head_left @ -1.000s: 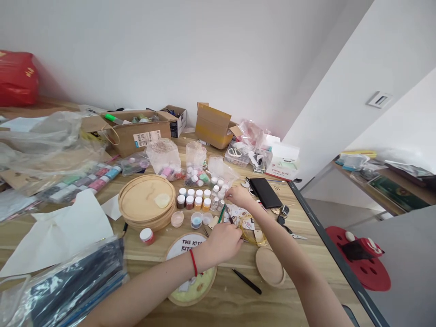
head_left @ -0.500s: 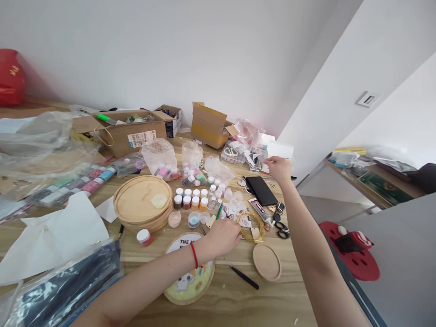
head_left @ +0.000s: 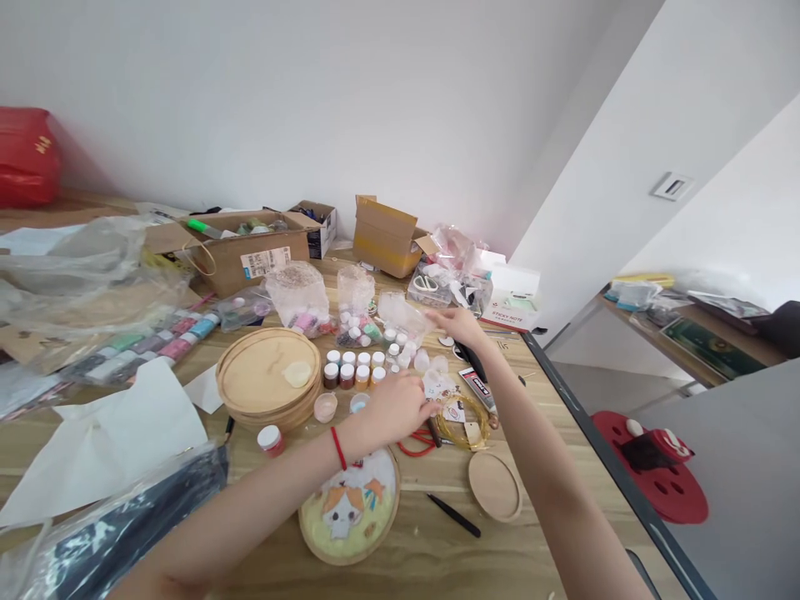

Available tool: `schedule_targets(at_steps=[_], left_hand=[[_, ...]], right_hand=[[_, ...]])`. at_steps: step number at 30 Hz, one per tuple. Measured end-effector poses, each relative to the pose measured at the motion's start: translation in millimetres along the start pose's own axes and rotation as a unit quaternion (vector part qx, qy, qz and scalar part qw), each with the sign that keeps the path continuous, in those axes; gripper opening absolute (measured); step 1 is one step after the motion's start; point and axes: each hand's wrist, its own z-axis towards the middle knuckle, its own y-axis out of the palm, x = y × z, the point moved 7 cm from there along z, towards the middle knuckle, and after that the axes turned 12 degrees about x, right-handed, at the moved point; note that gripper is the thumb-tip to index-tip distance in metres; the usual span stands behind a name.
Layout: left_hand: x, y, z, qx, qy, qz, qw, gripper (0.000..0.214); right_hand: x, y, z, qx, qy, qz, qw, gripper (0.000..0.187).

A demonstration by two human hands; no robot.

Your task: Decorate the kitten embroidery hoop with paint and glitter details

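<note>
My left hand [head_left: 400, 408], with a red cord on its wrist, hovers over the small cups, its thumb and fingers apart. Just below it lies a round wooden hoop [head_left: 350, 521] with a cat picture on a pale yellow ground. A coil of yellow wire [head_left: 462, 421] is right of that hand, beside red-handled scissors [head_left: 417, 443]. My right hand [head_left: 459, 327] reaches across the table with fingers stretched toward a clear plastic bag [head_left: 400, 312]; nothing shows in them. Under its forearm, a black rectangular item [head_left: 473, 360] and a glue tube [head_left: 476, 388] are partly covered.
Black tweezers [head_left: 454, 515] and a small round wooden tray [head_left: 495, 486] lie in front. Several white-lidded jars [head_left: 355, 369] stand near stacked wooden discs [head_left: 266, 375]. Cardboard boxes [head_left: 386, 237] and a sticky note box [head_left: 511, 300] line the wall. The table edge [head_left: 600, 442] runs along the right.
My right hand has moved left from the clear boxes toward the plastic bag. My left hand has shifted slightly left and up, its fingers spreading. More of the cat picture and the red-handled scissors show.
</note>
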Motion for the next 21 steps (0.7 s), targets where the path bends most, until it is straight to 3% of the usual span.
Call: schedule_targets(at_steps=[4,8,14,19,21], left_hand=[[-49,-34.1,23,0.047,-0.041,0.060,0.996,0.029],[-99,-56.0,56,0.077,-0.077,0.084,0.991,0.036],[-131,-49.9,107,0.067,-0.041,0.072,0.994,0.065],[-148,-42.3,123,0.043,-0.064,0.050,0.996,0.019],[-152,-43.1,121,0.047,-0.071,0.039,0.996,0.017]], right_hand=[[-20,25,-2,-0.033,-0.018,0.003,0.999,0.012],[-26,31,7,-0.040,-0.014,0.035,0.999,0.015],[-24,32,12,-0.043,0.004,0.115,0.992,0.016],[-13,33,10,-0.026,0.030,0.175,0.984,0.008],[-7,35,10,-0.015,0.048,0.198,0.979,0.007]])
